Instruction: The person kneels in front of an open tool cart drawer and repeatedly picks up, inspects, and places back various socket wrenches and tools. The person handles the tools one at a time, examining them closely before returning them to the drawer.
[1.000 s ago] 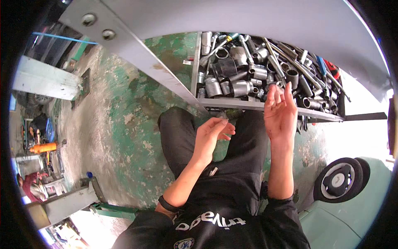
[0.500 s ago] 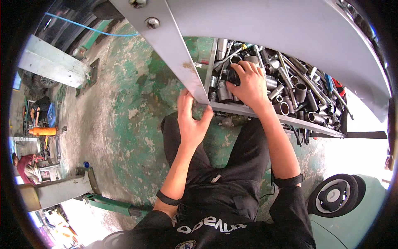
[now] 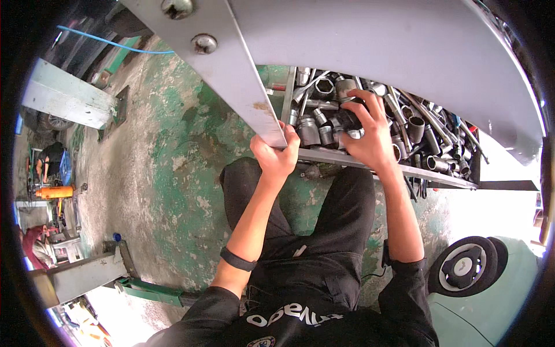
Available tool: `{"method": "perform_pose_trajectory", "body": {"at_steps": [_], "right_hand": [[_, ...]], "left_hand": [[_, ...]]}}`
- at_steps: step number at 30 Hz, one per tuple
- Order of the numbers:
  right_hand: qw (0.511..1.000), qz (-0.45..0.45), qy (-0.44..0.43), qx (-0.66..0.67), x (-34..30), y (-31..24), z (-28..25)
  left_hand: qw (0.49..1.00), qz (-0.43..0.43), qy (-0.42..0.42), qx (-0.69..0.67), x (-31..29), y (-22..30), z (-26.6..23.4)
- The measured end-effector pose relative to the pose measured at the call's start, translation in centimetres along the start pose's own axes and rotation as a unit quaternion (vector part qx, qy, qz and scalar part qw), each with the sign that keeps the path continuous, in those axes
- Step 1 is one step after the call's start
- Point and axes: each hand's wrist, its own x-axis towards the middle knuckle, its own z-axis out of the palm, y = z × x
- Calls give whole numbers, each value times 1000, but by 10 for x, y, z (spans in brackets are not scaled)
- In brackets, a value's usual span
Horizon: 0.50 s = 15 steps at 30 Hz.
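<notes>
My left hand [image 3: 276, 155] is closed round the lower end of a grey metal leg [image 3: 245, 87], fingers on its edge. My right hand [image 3: 374, 136] reaches into a shallow metal drawer [image 3: 329, 155] heaped with sockets and bars. Its thumb and fingers curl round a black socket [image 3: 346, 120], partly hidden by the hand. Near those fingers lie a large steel socket [image 3: 346, 88], a wide ring-ended socket [image 3: 324, 88] and a grey socket [image 3: 309, 133]. Several long bars [image 3: 425, 107] lie across the pile to the right of the hand.
A grey panel [image 3: 370, 40] overhangs the drawer. Worn green floor [image 3: 179, 191] spreads below and to the left. A white lift post [image 3: 69, 95] stands at the far left, a blue hose [image 3: 115, 43] behind it. To the lower right is a pale green car [image 3: 514, 295] with a wheel [image 3: 464, 267].
My left hand has gone from loose fingers beside the leg to a grip on its lower end. My right hand has shifted right and slightly nearer, with the black socket moving along.
</notes>
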Motion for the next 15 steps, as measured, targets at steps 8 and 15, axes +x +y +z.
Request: {"method": "perform_pose_trajectory", "body": {"at_steps": [8,15], "right_hand": [[965,196,-16,-170,-7,42,-59],[956,239,-13,-168,-3,34,-48]], "left_hand": [[998,39,30,-34,-5,-22,4],[995,-3,76,-70,-4,-20,7]]}}
